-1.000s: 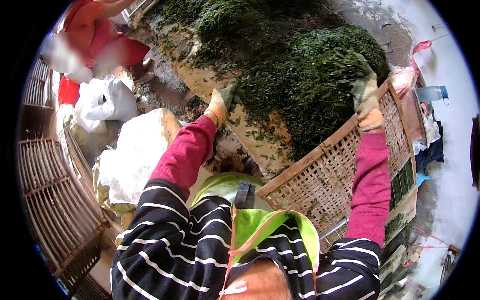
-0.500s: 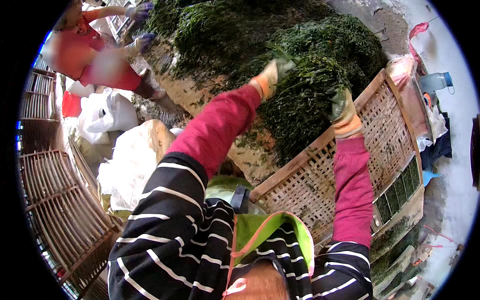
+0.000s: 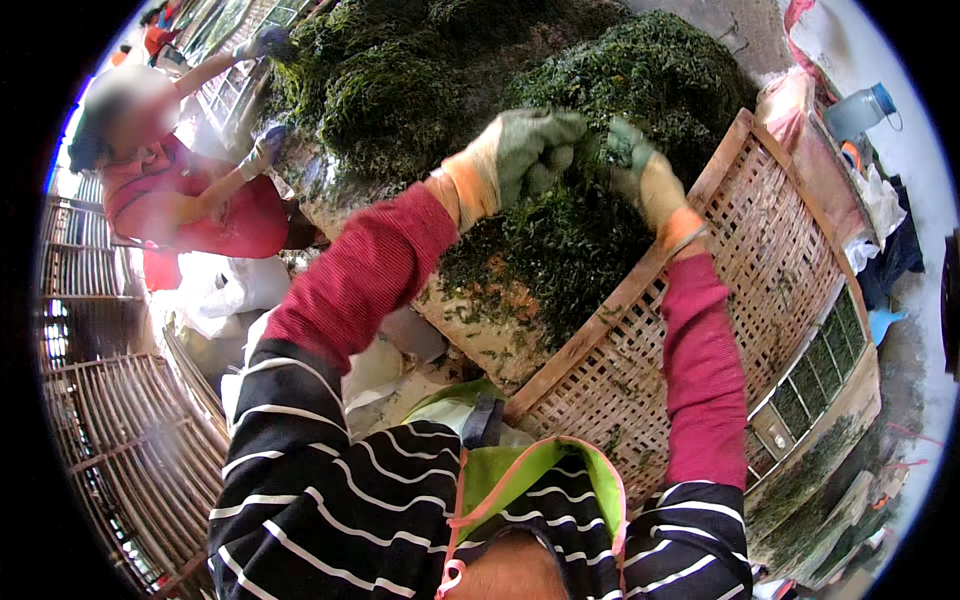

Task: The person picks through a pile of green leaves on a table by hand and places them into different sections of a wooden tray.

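Bent over a counter (image 3: 475, 325) heaped with dark green seaweed (image 3: 640, 85), in a striped top with dark red lower sleeves. Flanked, along the counter's near right edge, by a wood-framed woven tray (image 3: 775, 260), with green scraps scattered over the weave. Backed, beyond the tray's right side, by a blue-capped bottle (image 3: 860, 112), too indistinct to tell what is inside. Paired, near the tray's lower right side, with a barred frame (image 3: 805, 388), showing dark green material between the bars. Bordered on the left by a white bag (image 3: 235, 290), hiding its contents.

Reaching to the heap with the left grip (image 3: 525, 160), gloved, with fingers curled inward beside the strands. Facing it from the right with the right grip (image 3: 650, 180), also gloved, pointing toward the counter's far edge. Impossible to tell whether either is closed on seaweed or merely touching it. Piled between and beyond both, with a thinner scatter toward the counter's bare, tan near edge.

Covered by the heap over much of the counter, and cut off at the top of the view. Joined past the counter's left edge by a co-worker (image 3: 190, 200) in red, blurred at the head. Lost to black at the corners.
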Demonstrator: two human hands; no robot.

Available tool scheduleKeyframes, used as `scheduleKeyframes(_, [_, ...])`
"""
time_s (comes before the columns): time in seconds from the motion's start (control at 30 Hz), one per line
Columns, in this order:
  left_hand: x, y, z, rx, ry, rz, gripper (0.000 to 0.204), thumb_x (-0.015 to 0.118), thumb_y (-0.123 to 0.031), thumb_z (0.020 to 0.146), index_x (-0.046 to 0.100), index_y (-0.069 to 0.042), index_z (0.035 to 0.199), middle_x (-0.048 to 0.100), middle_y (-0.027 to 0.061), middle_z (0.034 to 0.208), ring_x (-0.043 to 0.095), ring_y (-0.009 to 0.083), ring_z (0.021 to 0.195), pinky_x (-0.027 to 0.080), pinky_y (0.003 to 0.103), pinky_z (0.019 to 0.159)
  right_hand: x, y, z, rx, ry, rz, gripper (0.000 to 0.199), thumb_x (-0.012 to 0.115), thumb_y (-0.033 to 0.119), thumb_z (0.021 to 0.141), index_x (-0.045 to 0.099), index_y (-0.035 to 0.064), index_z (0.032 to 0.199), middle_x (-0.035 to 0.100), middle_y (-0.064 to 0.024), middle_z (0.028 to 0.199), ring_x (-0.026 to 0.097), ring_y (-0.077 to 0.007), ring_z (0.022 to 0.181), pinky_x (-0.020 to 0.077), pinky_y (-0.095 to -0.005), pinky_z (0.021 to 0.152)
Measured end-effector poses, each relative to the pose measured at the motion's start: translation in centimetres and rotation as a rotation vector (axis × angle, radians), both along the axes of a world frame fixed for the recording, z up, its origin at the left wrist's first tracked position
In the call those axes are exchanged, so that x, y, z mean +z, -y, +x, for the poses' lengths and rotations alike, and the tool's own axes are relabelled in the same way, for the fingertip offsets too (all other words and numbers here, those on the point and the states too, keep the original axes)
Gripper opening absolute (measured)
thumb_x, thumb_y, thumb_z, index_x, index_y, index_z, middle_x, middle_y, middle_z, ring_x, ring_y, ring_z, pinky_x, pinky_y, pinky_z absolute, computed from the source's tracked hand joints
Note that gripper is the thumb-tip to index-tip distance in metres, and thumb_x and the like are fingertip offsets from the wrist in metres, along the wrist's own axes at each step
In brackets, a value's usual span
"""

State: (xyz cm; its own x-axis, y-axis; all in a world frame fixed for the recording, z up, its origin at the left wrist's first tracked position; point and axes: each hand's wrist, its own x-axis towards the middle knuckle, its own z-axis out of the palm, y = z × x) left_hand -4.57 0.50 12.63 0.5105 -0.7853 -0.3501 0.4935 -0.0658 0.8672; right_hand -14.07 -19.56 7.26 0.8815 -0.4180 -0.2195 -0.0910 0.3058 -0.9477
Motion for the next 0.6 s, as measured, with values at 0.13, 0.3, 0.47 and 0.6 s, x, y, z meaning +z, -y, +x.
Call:
scheduleKeyframes(0.13, [5.5, -0.8, 0.7, -0.140, 0.203, 0.000, 0.023, 0.056, -0.022, 0.102, 0.071, -0.009, 0.114, 0.040, -0.0098, 0.062, 0.033, 0.0030, 0.047, 0.026, 0.022, 0.045, 5.3, -2.6, 1.0, 0.424, 0.402, -0.179, 0.047, 0.060, 0.019, 0.100, 0.054, 0.0071, 0.146, 0.064, -0.0026, 0.136, 0.061, -0.0183, 0.122, 0.0463, -0.0337, 0.109])
scheduleKeyframes(0.3, [13.5, -1.1, 4.6, -0.305, 0.249, -0.218, 0.025, 0.053, -0.023, 0.104, 0.067, -0.004, 0.113, 0.037, -0.0093, 0.061, 0.030, 0.0031, 0.046, 0.022, 0.021, 0.044, -2.7, -4.9, 7.0, 0.518, 0.258, -0.036, 0.041, 0.057, 0.012, 0.100, 0.056, 0.0069, 0.141, 0.069, -0.0057, 0.125, 0.065, -0.0179, 0.102, 0.0521, -0.0313, 0.089])
scheduleKeyframes(0.47, [19.6, -3.6, 7.2, -0.245, 0.395, -0.402, 0.018, 0.057, -0.019, 0.101, 0.068, -0.005, 0.104, 0.045, -0.0064, 0.065, 0.035, 0.0049, 0.049, 0.028, 0.021, 0.045, -16.4, -4.3, -0.5, 0.140, -0.272, 0.202, 0.040, 0.043, 0.012, 0.106, 0.053, 0.0037, 0.143, 0.073, -0.0122, 0.118, 0.069, -0.0209, 0.091, 0.0569, -0.0316, 0.080])
scheduleKeyframes(0.6, [24.0, -5.1, 6.9, -0.217, 0.555, -0.525, 0.011, 0.059, -0.013, 0.097, 0.068, -0.006, 0.099, 0.050, -0.0038, 0.068, 0.040, 0.0066, 0.052, 0.033, 0.022, 0.047, -17.0, -0.9, -3.0, 0.335, -0.046, -0.293, 0.040, 0.053, 0.002, 0.098, 0.061, 0.0073, 0.137, 0.074, -0.0094, 0.116, 0.069, -0.0161, 0.087, 0.0549, -0.0277, 0.074])
